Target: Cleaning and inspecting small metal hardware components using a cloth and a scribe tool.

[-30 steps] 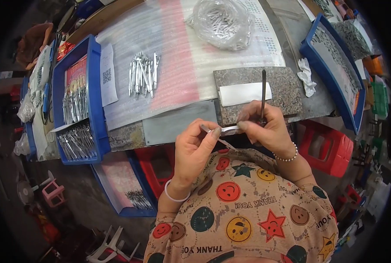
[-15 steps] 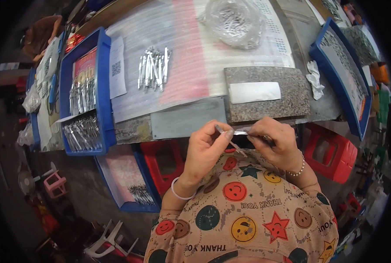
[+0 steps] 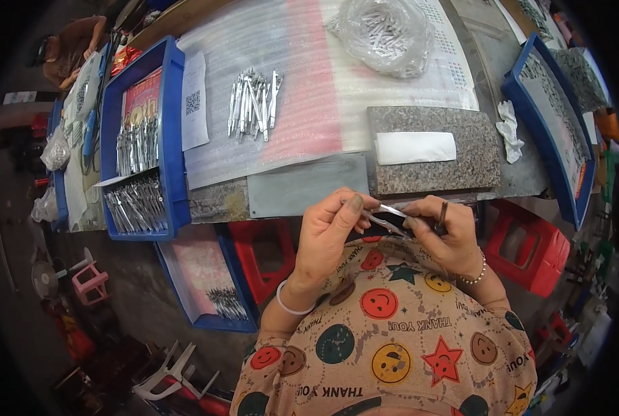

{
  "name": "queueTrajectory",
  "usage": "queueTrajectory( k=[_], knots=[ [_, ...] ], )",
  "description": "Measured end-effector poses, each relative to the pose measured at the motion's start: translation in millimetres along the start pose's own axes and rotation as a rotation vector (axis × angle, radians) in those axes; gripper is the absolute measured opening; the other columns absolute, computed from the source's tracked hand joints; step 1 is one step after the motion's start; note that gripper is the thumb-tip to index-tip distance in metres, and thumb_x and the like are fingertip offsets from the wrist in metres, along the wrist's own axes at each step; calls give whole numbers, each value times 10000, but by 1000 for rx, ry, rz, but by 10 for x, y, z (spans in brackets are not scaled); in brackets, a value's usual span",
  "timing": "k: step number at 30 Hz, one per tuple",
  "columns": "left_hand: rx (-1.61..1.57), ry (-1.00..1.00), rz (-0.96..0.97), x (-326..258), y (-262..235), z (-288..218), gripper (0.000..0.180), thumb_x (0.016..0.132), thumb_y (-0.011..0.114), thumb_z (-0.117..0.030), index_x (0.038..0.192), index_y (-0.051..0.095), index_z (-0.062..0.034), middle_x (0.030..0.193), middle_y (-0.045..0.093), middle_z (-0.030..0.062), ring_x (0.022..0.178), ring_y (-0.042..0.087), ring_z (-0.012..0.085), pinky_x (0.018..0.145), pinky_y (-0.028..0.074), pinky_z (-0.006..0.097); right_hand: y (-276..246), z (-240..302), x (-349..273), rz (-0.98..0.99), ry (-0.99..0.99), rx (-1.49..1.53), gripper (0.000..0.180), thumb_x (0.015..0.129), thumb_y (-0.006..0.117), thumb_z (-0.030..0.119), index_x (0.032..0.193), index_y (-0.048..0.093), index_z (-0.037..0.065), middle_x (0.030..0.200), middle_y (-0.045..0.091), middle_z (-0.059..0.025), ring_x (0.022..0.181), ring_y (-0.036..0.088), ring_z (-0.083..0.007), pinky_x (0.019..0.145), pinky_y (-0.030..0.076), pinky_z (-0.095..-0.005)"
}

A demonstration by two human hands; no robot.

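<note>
Close to my body, below the table's front edge, my left hand (image 3: 329,232) is closed in a pinch, thumb against the fingers, on a slim silver metal piece (image 3: 386,223). A second slim, bright piece (image 3: 391,209) spans the gap to my right hand (image 3: 448,239), whose thumb and forefinger are pinched at its end. Whether the two pieces are joined cannot be made out. Something dark and curved (image 3: 442,213) shows at the right fingers; its kind is unclear. Beyond the hands, a loose pile of similar slim silver pieces (image 3: 254,104) lies on a foam sheet (image 3: 302,76).
A speckled stone slab (image 3: 434,173) bears a folded white paper (image 3: 415,148). Behind it stands a clear bag (image 3: 386,35) of small metal parts. Blue trays flank the table, one left (image 3: 180,139), one right (image 3: 573,201). Red stools (image 3: 531,249) stand below; another person (image 3: 74,48) is far left.
My right hand has turned, and the dark curved thing at its fingers shows now. The piece in my left hand points more toward the right. The whole view has shifted slightly.
</note>
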State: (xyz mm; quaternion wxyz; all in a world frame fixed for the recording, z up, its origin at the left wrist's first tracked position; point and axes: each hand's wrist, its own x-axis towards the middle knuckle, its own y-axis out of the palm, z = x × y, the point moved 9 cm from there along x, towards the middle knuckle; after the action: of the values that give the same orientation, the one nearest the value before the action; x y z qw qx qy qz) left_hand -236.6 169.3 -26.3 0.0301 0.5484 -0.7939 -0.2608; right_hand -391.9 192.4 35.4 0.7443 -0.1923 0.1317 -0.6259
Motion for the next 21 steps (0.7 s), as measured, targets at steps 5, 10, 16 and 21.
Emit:
queueTrajectory(
  k=[5, 10, 16, 21],
  knots=[
    [-41, -57, 41, 20, 39, 49, 323, 1011, 491, -268, 1085, 628, 15, 912, 598, 8, 750, 537, 51, 688, 451, 185, -43, -53, -13, -79, 32, 86, 147, 821, 614, 0, 959, 659, -22, 746, 633, -113, 608, 626, -174, 568, 479, -267],
    [-125, -117, 30, 34, 74, 119, 347, 1018, 470, -268, 1204, 559, 11, 906, 586, 0, 743, 540, 51, 658, 444, 181, -10, -29, 8, -47, 33, 97, 156, 808, 637, 1, 960, 660, -28, 797, 670, -123, 657, 657, -188, 601, 499, -270],
    [-159, -94, 18, 33, 86, 96, 367, 1032, 428, -247, 1238, 531, 39, 909, 568, 17, 734, 554, 63, 639, 442, 190, 72, 9, 34, -39, -71, 111, 228, 800, 638, -19, 1027, 640, -2, 821, 638, -112, 644, 645, -217, 558, 499, -293],
    [-118, -103, 15, 32, 103, 101, 363, 1031, 432, -232, 1246, 525, 45, 910, 565, 23, 718, 562, 70, 630, 457, 193, 116, 32, 26, -18, -112, 83, 271, 761, 665, -21, 1026, 621, 9, 796, 618, -107, 660, 636, -240, 564, 500, -309]
  ],
)
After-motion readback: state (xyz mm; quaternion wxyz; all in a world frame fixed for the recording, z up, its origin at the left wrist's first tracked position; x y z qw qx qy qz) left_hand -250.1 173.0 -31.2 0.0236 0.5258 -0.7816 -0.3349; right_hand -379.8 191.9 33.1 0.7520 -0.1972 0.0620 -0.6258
